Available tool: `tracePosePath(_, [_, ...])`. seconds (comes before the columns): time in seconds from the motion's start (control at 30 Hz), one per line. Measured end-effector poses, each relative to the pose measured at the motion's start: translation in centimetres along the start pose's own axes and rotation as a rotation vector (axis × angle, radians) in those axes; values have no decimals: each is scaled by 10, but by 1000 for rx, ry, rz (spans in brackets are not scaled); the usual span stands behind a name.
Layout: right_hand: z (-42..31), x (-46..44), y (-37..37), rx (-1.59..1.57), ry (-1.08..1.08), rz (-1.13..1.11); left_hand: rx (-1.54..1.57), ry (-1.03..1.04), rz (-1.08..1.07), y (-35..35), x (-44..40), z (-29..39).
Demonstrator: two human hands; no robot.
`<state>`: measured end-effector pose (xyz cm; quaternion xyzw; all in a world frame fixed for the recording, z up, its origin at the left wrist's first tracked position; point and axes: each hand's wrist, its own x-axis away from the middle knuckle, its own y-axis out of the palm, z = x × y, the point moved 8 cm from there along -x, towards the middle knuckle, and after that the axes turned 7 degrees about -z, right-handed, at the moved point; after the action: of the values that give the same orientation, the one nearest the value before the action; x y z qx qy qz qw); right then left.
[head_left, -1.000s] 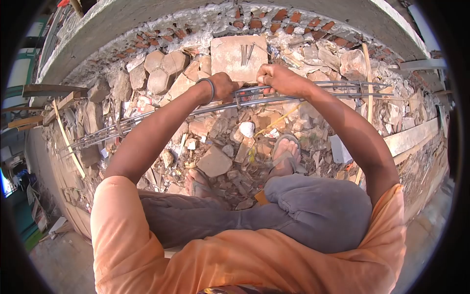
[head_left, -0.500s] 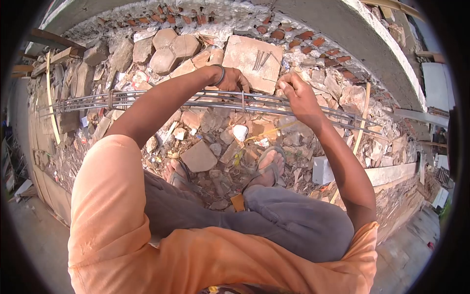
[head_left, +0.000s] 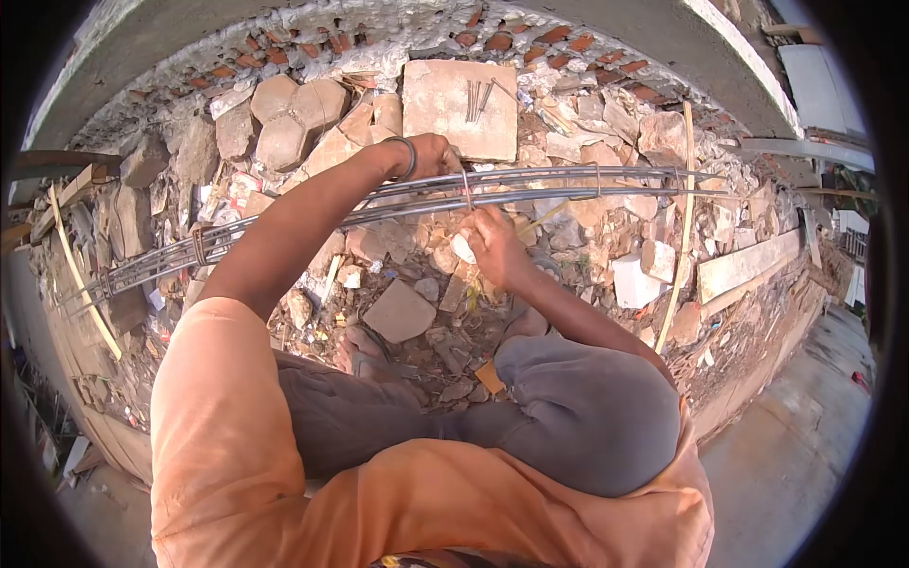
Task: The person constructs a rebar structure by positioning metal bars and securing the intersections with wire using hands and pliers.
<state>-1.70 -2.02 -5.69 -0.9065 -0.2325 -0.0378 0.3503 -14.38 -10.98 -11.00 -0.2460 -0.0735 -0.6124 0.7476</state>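
Note:
A long bundle of thin steel bars [head_left: 549, 192] crosses the view, with metal loops around it. My left hand [head_left: 434, 156], a dark band at its wrist, is at the bundle's far side, fingers curled beside a loop [head_left: 466, 187]. On the near side my right hand [head_left: 490, 241] reaches up to the lower bars by the same loop, its fingers bent together. Anything small between the fingers of either hand is too small to make out. Beyond the bundle, several metal rods [head_left: 478, 100] lie on a flat square slab [head_left: 426, 114].
Broken stones and rubble [head_left: 402, 310] cover the ground around my feet. Wooden strips [head_left: 684, 237] lie under both ends of the bundle. A concrete and brick wall [head_left: 559, 36] curves along the far side. White blocks [head_left: 636, 281] sit at the right.
My right hand has come from the bundle's far side to its near side, beside the loop. My left hand stays by the loop. The view has turned and shifted.

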Motion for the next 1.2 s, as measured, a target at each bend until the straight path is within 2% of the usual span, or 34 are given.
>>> tracePosePath(0.03, [-2,1,0,6,-4,3,79,-15,2,2,-2,-6])
tracePosePath(0.2, [-12,1,-4,27,-45,43,-67,-11,27,0,-1,-4])
tracePosePath(0.33, [-14,1,0,-63,49,-67,-56,-57,-6,4,-5,-6])
tracePosePath(0.4, [-11,-1,-1,-119,65,-89,-119,2,18,1,-6,-4])
tracePosePath(0.43, [-8,-2,2,-120,56,-111,-149,33,28,2,-6,-6])
tracePosePath(0.47, [-3,-1,8,-121,50,-133,-51,-84,10,5,-8,-20])
tracePosePath(0.5, [-1,0,10,-120,47,-150,-46,-94,17,5,-4,-22])
tracePosePath(0.53, [-7,1,4,-160,-3,-64,-50,-87,19,3,-2,-18])
tracePosePath(0.63, [-4,0,2,-137,11,-104,-3,-45,-2,-2,6,13])
tracePosePath(0.73, [2,6,-3,-157,-27,-112,18,-141,28,-5,8,8])
tracePosePath(0.8, [12,12,-2,-126,-75,-100,-35,-116,39,-8,7,10])
tracePosePath(0.83, [4,16,-9,-155,-56,-238,-55,-113,49,-9,11,5])
tracePosePath(0.87, [0,21,-24,-180,-46,-380,-215,77,153,-15,12,-1])
tracePosePath(0.9, [-13,26,-41,-207,-38,-530,-239,12,197,-27,15,10])
tracePosePath(0.97, [-18,23,-93,-426,190,-353,-272,-152,276,-55,38,65])
tracePosePath(1.03, [-24,3,-149,-403,116,-51,44,-116,266,-64,50,113])
tracePosePath(1.07, [-32,-5,-170,-290,58,59,192,-73,239,-63,45,140])
tracePosePath(1.1, [-42,-14,-188,-170,2,167,195,-5,208,-61,43,164])
tracePosePath(1.17, [-44,-21,-204,-319,16,202,-38,-132,323,-71,45,184])
tracePosePath(1.2, [-48,-31,-205,-401,-6,190,-43,-97,339,-77,47,189])
